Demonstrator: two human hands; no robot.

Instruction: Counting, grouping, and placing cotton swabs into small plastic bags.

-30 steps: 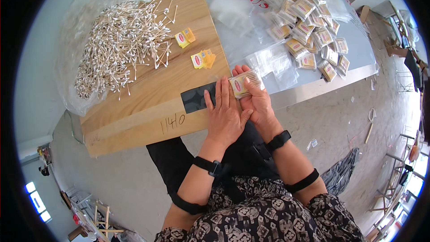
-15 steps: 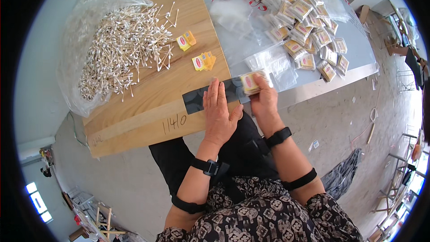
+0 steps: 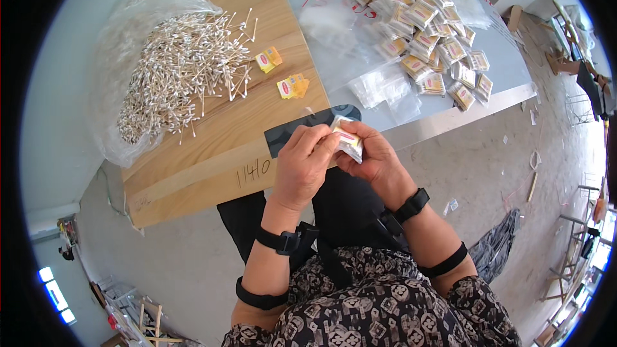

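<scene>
I have both hands [image 3: 301,166] pinching a packet [image 3: 351,146] near the counter's [image 3: 215,164] edge, where a slack grip could drop it

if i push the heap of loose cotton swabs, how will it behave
The loose cotton swabs would probably scatter rather than move as one, since they lie unbound at many angles. Single ones may roll, being thin and straight.

I am facing a wood-grain tabletop [image 3: 212,148] that is carrying a clear plastic bag [image 3: 108,112], loose cotton swabs [image 3: 186,67] and two small groups of yellow cards [image 3: 268,59]; a dark strip [image 3: 278,140] is crossing onto the adjoining grey tabletop [image 3: 504,67], which is bearing heaped cotton swab packs [image 3: 424,35] and flat clear pouches [image 3: 385,93]
</scene>
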